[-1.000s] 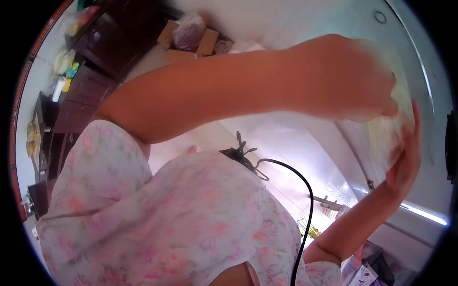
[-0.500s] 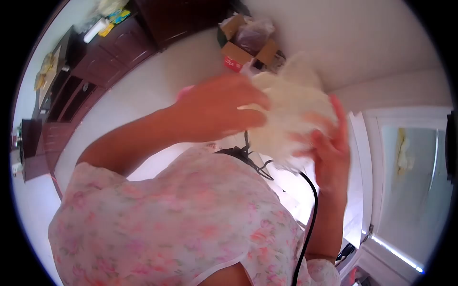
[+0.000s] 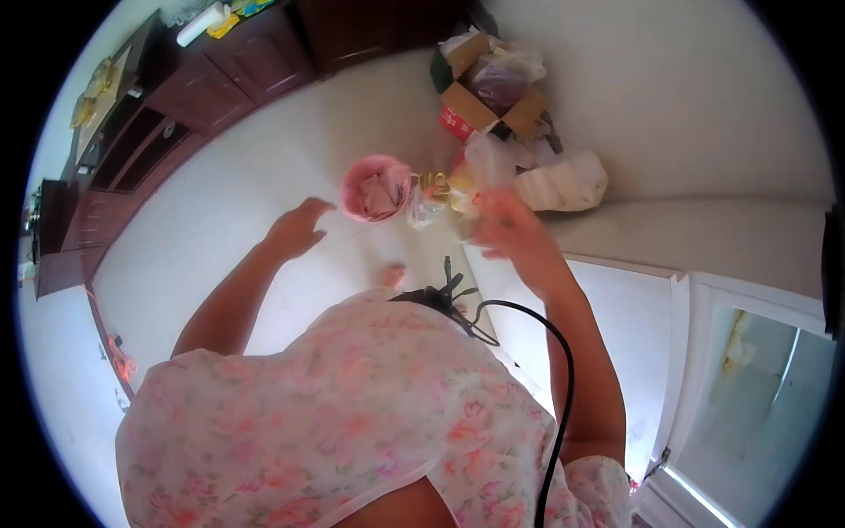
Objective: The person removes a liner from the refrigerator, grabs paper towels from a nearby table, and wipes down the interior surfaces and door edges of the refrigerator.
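Observation:
My left hand [image 3: 299, 231] hangs over the floor with its fingers apart and nothing in it. To its right stands a pink bin [image 3: 349, 195] with a crumpled pink lining. My right hand [image 3: 513, 227] is smeared by motion, and whether its fingers hold anything cannot be made out. Just beyond that hand are a clear plastic bag [image 3: 490, 160] and a yellowish container [image 3: 462, 192]. A cream-coloured, soft-looking bundle [image 3: 563, 182] lies by the wall, to the right of the hand.
An open cardboard box [image 3: 468, 106] with plastic bags inside stands against the wall. Dark red cabinets [image 3: 238, 84] line the far left. A black cable [image 3: 563, 370] runs along my right arm. A white cabinet with a glass door [image 3: 766, 378] is at the right.
The cream-coloured thing between my hands is no longer there; a similar bundle now lies by the wall. My hands have moved apart, the left one to the left. The pink bin is now uncovered.

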`<control>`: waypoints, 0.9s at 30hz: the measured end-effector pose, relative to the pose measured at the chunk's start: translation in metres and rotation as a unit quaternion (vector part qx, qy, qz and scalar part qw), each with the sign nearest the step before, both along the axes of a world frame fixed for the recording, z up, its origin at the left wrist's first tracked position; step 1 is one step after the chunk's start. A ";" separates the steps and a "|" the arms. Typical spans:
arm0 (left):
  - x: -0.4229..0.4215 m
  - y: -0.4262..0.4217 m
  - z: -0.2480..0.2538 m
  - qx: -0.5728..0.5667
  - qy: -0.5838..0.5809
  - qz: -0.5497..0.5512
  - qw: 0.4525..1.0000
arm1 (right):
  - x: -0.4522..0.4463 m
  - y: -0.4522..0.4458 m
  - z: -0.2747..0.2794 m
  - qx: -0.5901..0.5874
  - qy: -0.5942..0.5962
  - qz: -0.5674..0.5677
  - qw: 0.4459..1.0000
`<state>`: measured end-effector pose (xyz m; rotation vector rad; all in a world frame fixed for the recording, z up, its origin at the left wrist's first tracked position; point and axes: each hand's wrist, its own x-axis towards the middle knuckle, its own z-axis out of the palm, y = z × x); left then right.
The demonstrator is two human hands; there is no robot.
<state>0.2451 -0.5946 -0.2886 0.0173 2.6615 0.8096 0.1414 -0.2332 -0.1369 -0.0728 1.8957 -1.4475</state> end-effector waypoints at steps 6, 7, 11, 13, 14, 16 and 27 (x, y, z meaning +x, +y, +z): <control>-0.048 0.081 0.029 0.119 0.085 -0.118 0.982 | 0.075 0.130 0.071 -0.046 0.078 -0.091 0.992; -0.059 0.100 0.050 0.155 0.099 -0.126 0.975 | 0.087 0.143 0.091 -0.055 0.097 -0.084 0.990; -0.088 0.187 0.133 0.278 0.137 -0.194 0.931 | 0.135 0.206 0.160 -0.099 0.226 -0.120 0.962; -0.097 0.232 0.157 0.247 0.245 -0.287 0.893 | 0.154 0.260 0.177 -0.103 0.313 -0.192 0.925; -0.103 0.258 0.172 0.249 0.250 -0.302 0.886 | 0.156 0.284 0.184 -0.080 0.345 -0.261 0.898; -0.102 0.314 0.207 0.327 0.317 -0.386 0.802 | 0.148 0.330 0.196 0.149 0.352 -0.417 0.825; -0.111 0.499 0.285 0.356 0.462 -0.419 0.696 | 0.012 0.545 0.144 0.536 0.235 -0.324 0.743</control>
